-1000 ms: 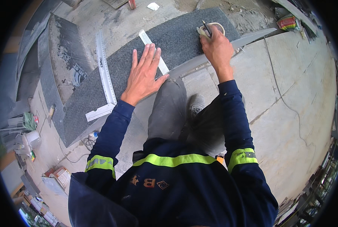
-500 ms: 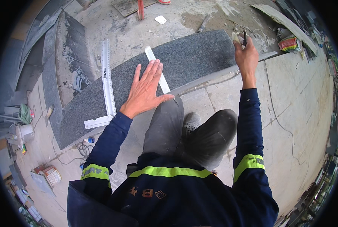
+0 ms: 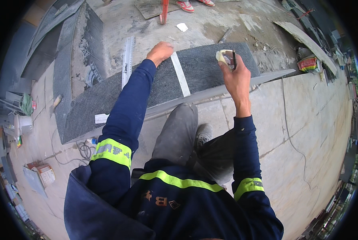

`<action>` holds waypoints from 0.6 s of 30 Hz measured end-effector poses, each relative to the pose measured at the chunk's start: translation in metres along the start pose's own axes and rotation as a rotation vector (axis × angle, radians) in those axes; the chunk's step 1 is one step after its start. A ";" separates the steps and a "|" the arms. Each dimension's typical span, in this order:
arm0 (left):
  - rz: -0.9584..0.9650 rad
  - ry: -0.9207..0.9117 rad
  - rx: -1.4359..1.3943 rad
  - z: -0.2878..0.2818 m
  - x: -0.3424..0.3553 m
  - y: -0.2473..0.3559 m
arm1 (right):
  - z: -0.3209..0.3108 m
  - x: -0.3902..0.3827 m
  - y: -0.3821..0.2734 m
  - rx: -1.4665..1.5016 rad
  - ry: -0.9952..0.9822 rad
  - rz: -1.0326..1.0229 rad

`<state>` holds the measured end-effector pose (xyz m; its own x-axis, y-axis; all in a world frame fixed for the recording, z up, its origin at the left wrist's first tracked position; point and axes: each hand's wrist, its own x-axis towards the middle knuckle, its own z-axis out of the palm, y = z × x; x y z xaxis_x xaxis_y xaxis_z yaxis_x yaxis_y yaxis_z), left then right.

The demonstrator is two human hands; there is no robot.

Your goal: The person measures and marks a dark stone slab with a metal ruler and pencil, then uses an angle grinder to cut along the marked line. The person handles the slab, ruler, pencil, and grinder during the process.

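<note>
A long dark grey stone slab (image 3: 211,64) with a curved far edge lies in front of my knees. One strip of white tape (image 3: 180,76) crosses it. My left hand (image 3: 160,52) is at the slab's far edge, beside the strip's far end. Its fingers curl downward, and what they hold, if anything, is hidden. Above the slab's right part, my right hand (image 3: 237,79) grips a pale yellowish roll of tape (image 3: 219,56) together with a dark pencil-like stick (image 3: 234,59). Left of my left hand lies a try square, its ruled blade (image 3: 127,60) across the slab and its stock (image 3: 101,119) partly behind my sleeve.
A brush-like tool (image 3: 56,103) lies left of the slab. Cable loops (image 3: 85,151) and a bucket (image 3: 46,175) are at the lower left. Another cable (image 3: 287,128) trails across the right floor. Someone's red-and-white shoes (image 3: 185,5) show at the top.
My left hand has gone from lying flat on the slab beside the strip to curling at the far edge. The right hand has come left and nearer with the roll and stick. The view has shifted.
</note>
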<state>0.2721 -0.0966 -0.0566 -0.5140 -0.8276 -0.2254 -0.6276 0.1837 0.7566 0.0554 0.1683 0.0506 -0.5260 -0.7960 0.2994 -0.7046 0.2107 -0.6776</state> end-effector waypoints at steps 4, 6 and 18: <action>0.144 0.420 0.006 -0.004 -0.051 0.040 | 0.009 -0.017 -0.041 0.085 -0.001 -0.052; 0.362 0.215 -0.509 -0.014 -0.116 0.060 | 0.019 -0.027 -0.075 0.204 -0.092 -0.035; -0.218 1.173 0.823 -0.161 -0.381 -0.139 | 0.124 -0.082 -0.200 0.142 -0.677 -0.335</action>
<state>0.6492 0.1081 0.0231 0.1461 -0.7540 0.6404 -0.9886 -0.0881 0.1219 0.2988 0.1212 0.0787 0.1431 -0.9880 0.0583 -0.6831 -0.1412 -0.7165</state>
